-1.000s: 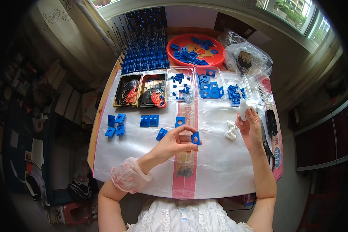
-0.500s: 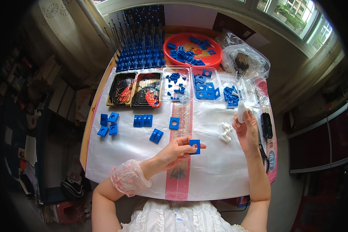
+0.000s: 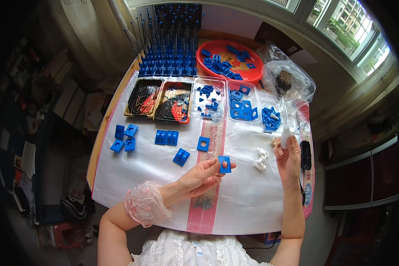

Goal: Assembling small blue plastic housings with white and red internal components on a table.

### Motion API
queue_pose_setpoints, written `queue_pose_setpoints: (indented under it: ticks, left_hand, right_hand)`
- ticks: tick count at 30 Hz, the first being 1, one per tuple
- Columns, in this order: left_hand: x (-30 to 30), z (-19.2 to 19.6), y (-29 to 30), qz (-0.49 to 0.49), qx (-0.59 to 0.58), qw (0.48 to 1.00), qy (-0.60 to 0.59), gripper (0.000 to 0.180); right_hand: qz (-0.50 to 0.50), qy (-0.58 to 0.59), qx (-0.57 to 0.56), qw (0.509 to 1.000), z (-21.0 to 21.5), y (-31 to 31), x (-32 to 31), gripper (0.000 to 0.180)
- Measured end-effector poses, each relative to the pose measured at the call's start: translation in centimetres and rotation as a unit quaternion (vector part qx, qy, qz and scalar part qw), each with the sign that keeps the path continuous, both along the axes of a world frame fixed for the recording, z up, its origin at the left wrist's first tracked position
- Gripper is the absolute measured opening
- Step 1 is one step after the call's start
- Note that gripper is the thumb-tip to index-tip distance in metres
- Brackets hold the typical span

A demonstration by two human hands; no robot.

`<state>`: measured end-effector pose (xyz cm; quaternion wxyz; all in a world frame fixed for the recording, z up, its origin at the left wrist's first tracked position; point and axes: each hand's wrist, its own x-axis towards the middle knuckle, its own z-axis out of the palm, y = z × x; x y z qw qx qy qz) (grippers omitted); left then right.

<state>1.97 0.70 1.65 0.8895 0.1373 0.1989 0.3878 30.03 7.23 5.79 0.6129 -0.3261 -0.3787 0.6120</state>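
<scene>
Blue square plastic plate with a round hole, left of the crumpled white tissue, is pinched in the left hand; probably light, stiff, slippery, best held by its edges. Right of the tissue, the right hand grips a white plastic bottle.

A big window with a pale frame is at the upper right, and daylight shines in. Green plants and a building show outside. A light curtain hangs at the upper left, and another curtain hangs at the right. The surface has a wooden edge and a shiny white cover with pink stripes. A dark red cabinet stands at the right, above a gray floor. The left side is dim, with a pinkish-red stool low down.
</scene>
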Motion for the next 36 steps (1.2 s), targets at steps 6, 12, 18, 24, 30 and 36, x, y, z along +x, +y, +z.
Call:
queue_pose_setpoints:
  ticks: [6,12,18,24,30,36]
  left_hand:
    - [-0.1,-0.4,-0.1,0.014,-0.019,1.0,-0.014,0.026]
    - [-0.2,-1.0,0.1,0.015,-0.061,0.995,-0.071,0.028]
    - [0.2,0.4,0.1,0.044,-0.085,0.992,-0.083,0.033]
    - [0.1,-0.5,0.3,0.049,-0.071,0.993,-0.086,0.028]
    - [0.1,-0.6,0.4,0.045,-0.075,0.992,-0.089,0.025]
    - [0.2,-0.3,0.4,0.048,-0.072,0.994,-0.071,0.026]
  right_hand:
    - [-0.023,-0.008,0.023,0.999,0.9,0.2,0.8,0.026]
    - [-0.012,0.076,-0.1,0.992,0.2,0.1,-0.2,0.02]
    - [0.021,0.064,-0.116,0.991,-1.1,-0.1,-0.9,0.023]
    - [0.012,0.025,-0.123,0.992,-1.0,-0.3,-1.6,0.02]
    - [0.009,-0.018,-0.09,0.996,-0.7,-0.7,-2.0,0.017]
    - [0.004,-0.028,-0.083,0.996,-0.8,-0.8,-2.1,0.015]
